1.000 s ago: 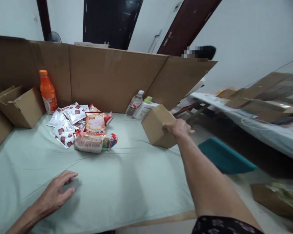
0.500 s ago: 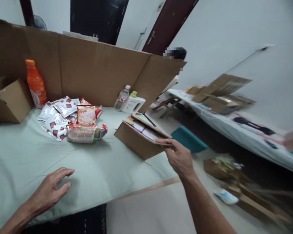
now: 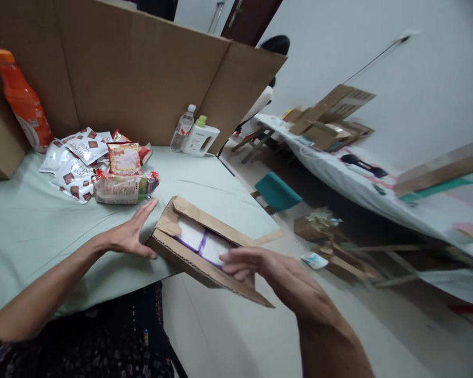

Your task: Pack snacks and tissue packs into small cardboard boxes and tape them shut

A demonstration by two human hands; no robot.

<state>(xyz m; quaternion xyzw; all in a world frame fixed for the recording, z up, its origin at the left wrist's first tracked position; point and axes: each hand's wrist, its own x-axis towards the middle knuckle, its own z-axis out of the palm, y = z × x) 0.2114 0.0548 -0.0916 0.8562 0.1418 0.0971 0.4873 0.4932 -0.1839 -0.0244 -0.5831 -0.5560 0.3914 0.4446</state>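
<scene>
An open cardboard box (image 3: 205,268) is tilted at the table's front edge, partly out over the floor. Inside it lie white packs (image 3: 191,232) with purple edging. My right hand (image 3: 270,268) is at the box's right end, its curled fingers over the opening and gripping that end; the thumb is hidden. Close by the box's left end, my left hand (image 3: 128,234) has thumb and fingers spread and holds nothing. Beyond it lies a clear plastic bag of food (image 3: 118,190), with a red and yellow packet (image 3: 124,158) and several white sachets (image 3: 73,176) behind.
An orange bottle (image 3: 26,107) stands at the left beside another carton (image 3: 2,139). A clear water bottle (image 3: 182,128) and a white jug (image 3: 199,139) stand before the cardboard screen (image 3: 142,68). At the right are a teal chair (image 3: 278,190) and a second table (image 3: 331,168).
The box has come nearer and turned, over the table's front edge. My right hand has shifted from its flap onto the opening. My left hand has moved right, up to the box.
</scene>
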